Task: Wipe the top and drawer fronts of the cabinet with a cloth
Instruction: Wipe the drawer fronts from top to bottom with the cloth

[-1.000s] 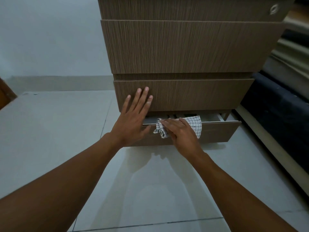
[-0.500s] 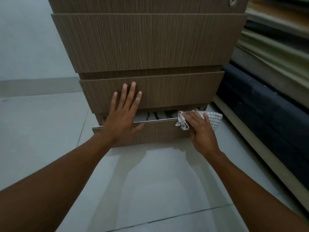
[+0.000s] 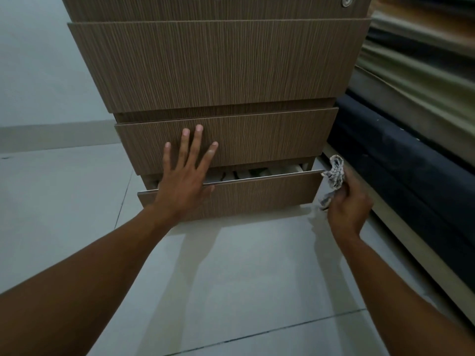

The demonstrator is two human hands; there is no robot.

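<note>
A brown wood-grain cabinet with stacked drawers stands in front of me on the floor. Its bottom drawer is pulled out a little, with items showing inside. My left hand lies flat with spread fingers on the second-lowest drawer front, its palm over the bottom drawer's top edge. My right hand grips a bunched white checked cloth just past the right end of the bottom drawer, off its front.
Pale floor tiles stretch below the cabinet. A dark mattress or sofa base with green fabric above runs along the right, close to the cabinet. A light wall is at the left. A round lock sits on an upper drawer.
My right hand has swept the cloth rightwards along the bottom drawer's top edge and off its right end, bunching it. My left hand stayed pressed on the drawer front.
</note>
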